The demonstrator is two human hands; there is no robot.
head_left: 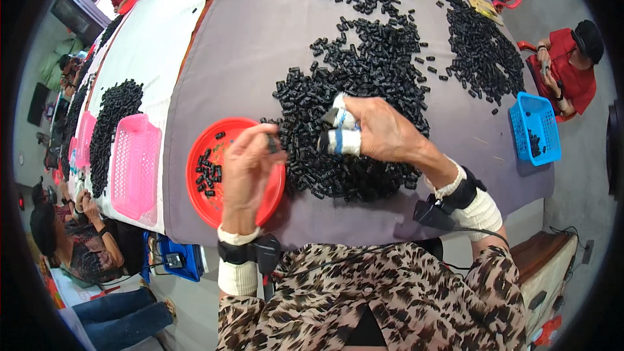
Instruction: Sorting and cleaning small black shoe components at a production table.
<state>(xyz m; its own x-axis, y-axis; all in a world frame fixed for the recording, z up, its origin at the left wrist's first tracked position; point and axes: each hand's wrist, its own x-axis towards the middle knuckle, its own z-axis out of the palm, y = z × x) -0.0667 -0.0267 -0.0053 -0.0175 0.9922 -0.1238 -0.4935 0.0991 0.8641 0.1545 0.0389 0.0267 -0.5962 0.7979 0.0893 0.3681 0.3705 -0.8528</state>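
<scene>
My left hand (244,172) is held over the right side of a round red tray (192,175), its fingers pinched on a small black plastic part (272,143). Several similar black parts (209,172) lie in the tray. Just to the right, my right hand (383,131) is closed above a large heap of black parts (364,65). White and blue wrapping covers its thumb and a finger. A dark piece (330,116) shows at those fingertips, but its exact shape is unclear.
A blue basket (536,129) stands at the right table edge, near a person in red (572,68). Pink baskets (135,169) and another black heap (117,114) are on the left. More people sit around the grey-covered table (240,45). Cables run from my wristbands.
</scene>
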